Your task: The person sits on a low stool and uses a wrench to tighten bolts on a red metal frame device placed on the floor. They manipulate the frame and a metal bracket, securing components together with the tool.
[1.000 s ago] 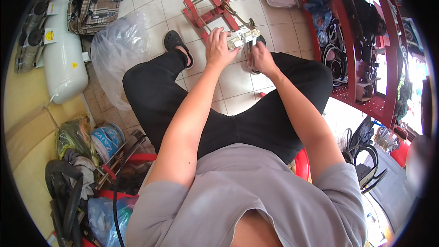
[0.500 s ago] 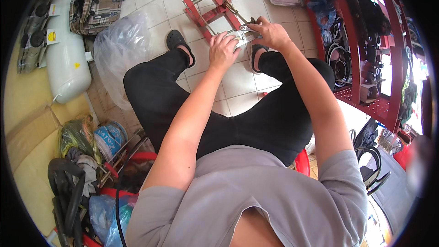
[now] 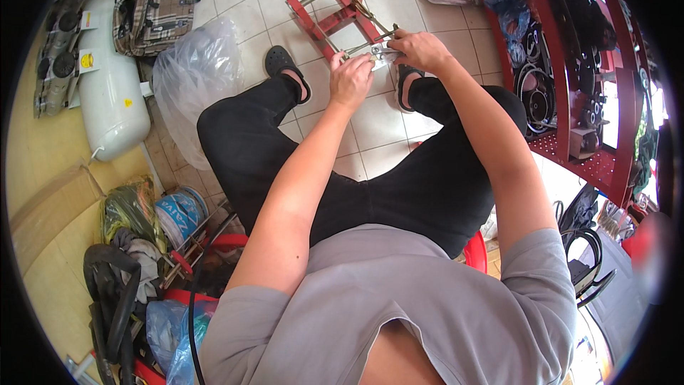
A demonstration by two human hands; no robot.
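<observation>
A red metal frame [image 3: 329, 23] with springs and thin rods stands on the tiles between my feet. At its near end is a small silver metal part [image 3: 382, 50], partly covered by my fingers. My left hand [image 3: 351, 80] grips the left side of this part, fingers curled over it. From the right, my right hand [image 3: 420, 51] pinches the part's other side between thumb and fingers, close to a rod end of the frame. The exact shape of the silver part is hidden.
A clear plastic bag [image 3: 196, 71] lies on the floor to the left, beside a white cylindrical tank [image 3: 114, 107] and a plaid bag [image 3: 164, 21]. A red perforated shelf [image 3: 595, 164] with wheels and parts stands right. A blue-and-white bucket [image 3: 179, 215] sits lower left.
My left hand's fingers were spread flatter over the silver part and are now curled in more. The right hand has shifted slightly, staying on the part. The whole view has moved a little.
</observation>
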